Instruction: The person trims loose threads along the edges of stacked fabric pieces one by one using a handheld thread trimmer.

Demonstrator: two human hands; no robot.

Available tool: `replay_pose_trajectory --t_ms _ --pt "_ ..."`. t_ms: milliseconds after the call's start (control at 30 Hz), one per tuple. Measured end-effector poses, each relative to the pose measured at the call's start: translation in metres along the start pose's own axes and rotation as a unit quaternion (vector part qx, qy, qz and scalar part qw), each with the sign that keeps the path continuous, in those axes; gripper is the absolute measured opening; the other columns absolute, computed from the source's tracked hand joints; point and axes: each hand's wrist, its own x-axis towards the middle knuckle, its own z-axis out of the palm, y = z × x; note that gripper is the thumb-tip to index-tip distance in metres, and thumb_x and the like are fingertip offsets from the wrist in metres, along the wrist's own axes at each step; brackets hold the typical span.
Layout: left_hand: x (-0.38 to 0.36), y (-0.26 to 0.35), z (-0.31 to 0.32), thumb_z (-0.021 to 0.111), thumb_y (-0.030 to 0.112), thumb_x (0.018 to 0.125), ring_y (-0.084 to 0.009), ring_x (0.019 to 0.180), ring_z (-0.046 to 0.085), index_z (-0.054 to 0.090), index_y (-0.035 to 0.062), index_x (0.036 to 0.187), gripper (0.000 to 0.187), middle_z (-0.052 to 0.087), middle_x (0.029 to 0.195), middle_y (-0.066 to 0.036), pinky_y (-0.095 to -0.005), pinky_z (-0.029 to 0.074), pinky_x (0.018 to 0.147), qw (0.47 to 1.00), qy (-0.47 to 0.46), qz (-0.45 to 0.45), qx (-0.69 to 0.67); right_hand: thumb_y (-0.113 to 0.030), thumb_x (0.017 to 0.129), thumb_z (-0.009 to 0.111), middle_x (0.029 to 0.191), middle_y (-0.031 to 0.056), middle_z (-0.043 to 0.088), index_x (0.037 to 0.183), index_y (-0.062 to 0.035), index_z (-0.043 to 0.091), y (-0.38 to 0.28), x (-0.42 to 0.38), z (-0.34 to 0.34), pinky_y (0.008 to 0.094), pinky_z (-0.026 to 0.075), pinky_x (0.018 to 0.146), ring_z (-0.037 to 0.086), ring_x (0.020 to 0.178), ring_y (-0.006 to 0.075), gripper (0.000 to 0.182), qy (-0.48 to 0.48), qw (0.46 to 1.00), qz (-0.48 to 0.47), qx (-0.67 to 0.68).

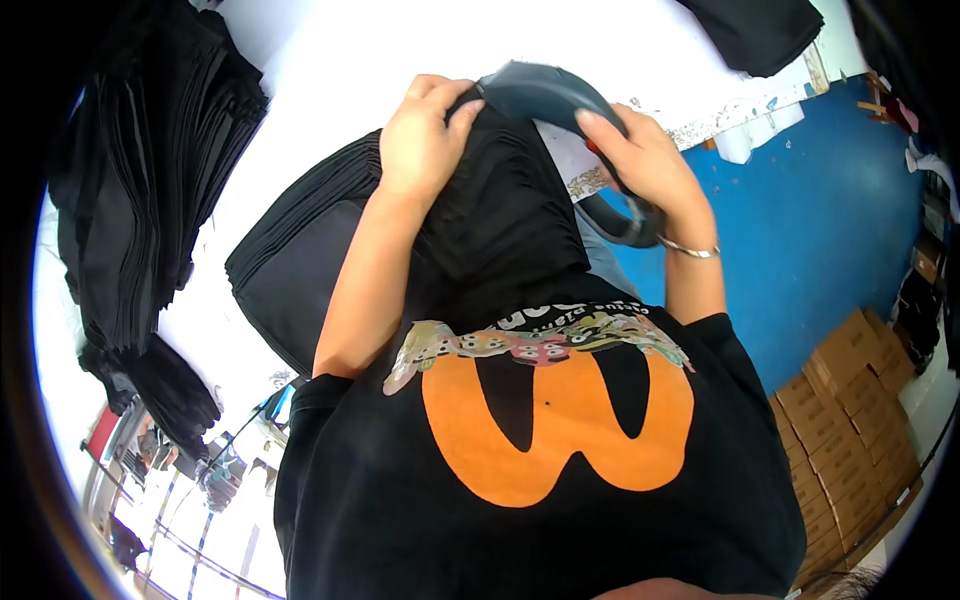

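Observation:
My right hand is wrapped round a dark blue-grey, curved handheld tool, with a spot of red beside the fingers. A thick dark loop hangs below it. The tool's far end reaches left to my left hand, which pinches the edge of a black cloth piece. Under both hands lies a fanned stack of black cloth, its layers overlapping toward my body. More of the folded black cloth spreads to the left of my left forearm.
A white table carries a tall pile of black garments on the left and another black bundle at the top right. Blue floor shows to the right, with stacked cardboard boxes. A rack stands at lower left.

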Motion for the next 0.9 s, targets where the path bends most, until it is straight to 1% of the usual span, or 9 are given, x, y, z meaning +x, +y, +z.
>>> replay_pose_trajectory --t_ms 100,233,300,333,367,433,600,733,900 --pt "-0.007 0.001 0.001 0.08 0.016 0.087 -0.0203 0.078 0.065 0.075 0.0087 0.108 0.023 0.068 0.099 -0.006 -0.0302 0.054 0.073 0.999 -0.032 -0.031 -0.032 -0.058 0.097 0.06 0.057 0.0049 0.053 0.086 0.0042 0.065 0.013 -0.014 -0.015 0.0304 0.045 0.049 0.055 0.048 0.0143 0.063 -0.058 0.997 0.04 0.031" --pt "0.001 0.001 0.002 0.079 0.021 0.083 -0.0244 0.076 0.066 0.07 0.0093 0.092 0.017 0.066 0.086 -0.004 -0.0386 0.053 0.074 0.999 0.014 0.014 -0.032 -0.058 0.098 0.061 0.056 0.004 0.053 0.088 0.0037 0.065 -0.009 0.006 0.004 0.0288 0.045 0.048 0.055 0.047 0.0136 0.062 -0.005 0.999 0.004 0.039" --pt "0.006 0.009 -0.011 0.08 0.024 0.083 -0.0251 0.075 0.065 0.071 0.01 0.096 0.021 0.065 0.079 -0.003 -0.0395 0.051 0.08 0.984 -0.154 -0.079 0.033 -0.056 0.098 0.061 0.056 0.0041 0.053 0.089 0.0038 0.065 -0.003 0.012 0.009 0.0288 0.044 0.048 0.055 0.047 0.0132 0.061 -0.014 0.997 -0.004 0.076" --pt "0.004 0.006 -0.012 0.078 0.023 0.084 -0.0266 0.077 0.065 0.072 0.0101 0.093 0.017 0.066 0.077 -0.003 -0.0401 0.049 0.084 0.984 -0.159 -0.067 0.038 -0.057 0.098 0.061 0.056 0.0044 0.053 0.088 0.0038 0.065 -0.003 0.008 0.003 0.0291 0.044 0.048 0.055 0.048 0.0132 0.061 -0.031 0.999 -0.002 0.045" --pt "0.001 0.0 -0.011 0.078 0.023 0.084 -0.0266 0.077 0.065 0.072 0.0101 0.093 0.017 0.066 0.077 -0.003 -0.0401 0.049 0.084 0.984 -0.158 -0.068 0.041 -0.057 0.098 0.061 0.055 0.0048 0.053 0.087 0.0039 0.065 -0.001 0.002 -0.003 0.0294 0.044 0.049 0.055 0.048 0.0133 0.062 -0.049 0.999 0.002 0.012" --pt "-0.005 -0.006 -0.007 0.076 0.022 0.086 -0.0274 0.078 0.066 0.074 0.0106 0.092 0.012 0.068 0.081 -0.003 -0.0389 0.049 0.086 0.998 -0.036 0.044 -0.03 -0.058 0.098 0.061 0.053 0.0044 0.052 0.084 0.0031 0.065 0.008 -0.004 -0.007 0.0284 0.043 0.048 0.055 0.047 0.0132 0.062 -0.033 0.999 -0.015 0.01" --pt "0.0 -0.003 0.003 0.07 0.02 0.09 -0.0337 0.087 0.069 0.077 0.0089 0.097 0.015 0.074 0.094 -0.011 -0.0411 0.055 0.076 0.995 -0.064 -0.058 -0.049 -0.06 0.097 0.06 0.057 0.0043 0.056 0.085 0.0022 0.065 -0.005 0.01 0.01 0.0279 0.044 0.048 0.055 0.047 0.0135 0.064 -0.031 0.999 -0.013 0.016" --pt "-0.009 -0.004 -0.004 0.071 0.026 0.091 -0.033 0.087 0.071 0.079 0.0112 0.102 0.02 0.075 0.093 -0.011 -0.0397 0.056 0.079 0.987 -0.068 -0.127 -0.074 -0.061 0.094 0.063 0.058 0.0042 0.056 0.089 0.0013 0.068 0.004 -0.006 0.003 0.0265 0.044 0.048 0.055 0.047 0.0126 0.063 -0.037 0.999 -0.03 0.023" --pt "-0.005 -0.001 0.001 0.068 0.026 0.094 -0.0327 0.086 0.072 0.079 0.0116 0.103 0.02 0.076 0.092 -0.012 -0.0385 0.056 0.078 0.992 -0.067 -0.1 -0.043 -0.061 0.093 0.064 0.058 0.0043 0.057 0.101 0.0035 0.071 0.01 -0.001 0.009 0.0286 0.046 0.052 0.059 0.051 0.0142 0.065 -0.028 0.999 -0.008 -0.031"
